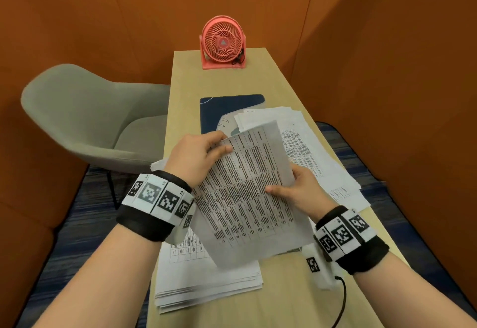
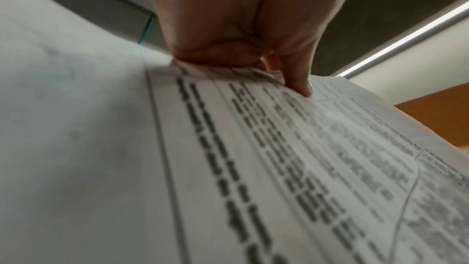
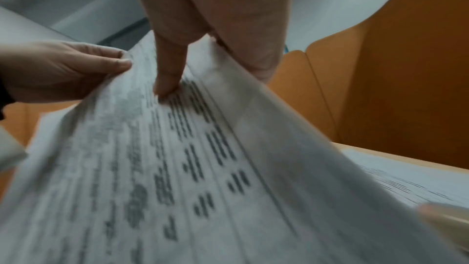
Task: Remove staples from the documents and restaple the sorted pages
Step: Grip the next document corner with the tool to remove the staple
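Note:
A printed document with dense tables (image 1: 247, 193) is held up above the desk, tilted, between both hands. My left hand (image 1: 204, 153) pinches its far left corner, thumb on the printed face; the same pinch shows in the left wrist view (image 2: 253, 61) on the document (image 2: 279, 168). My right hand (image 1: 294, 188) holds the right edge, thumb lying across the text and fingers behind the sheet. In the right wrist view the right hand (image 3: 193, 63) has its thumb pressing on the page (image 3: 177, 168), and the left hand (image 3: 76, 67) shows at the far corner. No stapler or staple remover is visible.
A stack of papers (image 1: 206, 284) lies near the desk's front under the held pages, and more loose sheets (image 1: 309, 147) spread to the right. A blue mat (image 1: 227, 111), a pink fan (image 1: 223, 42), a grey chair (image 1: 85, 118) and a wooden desk (image 1: 258, 74) fill the orange booth.

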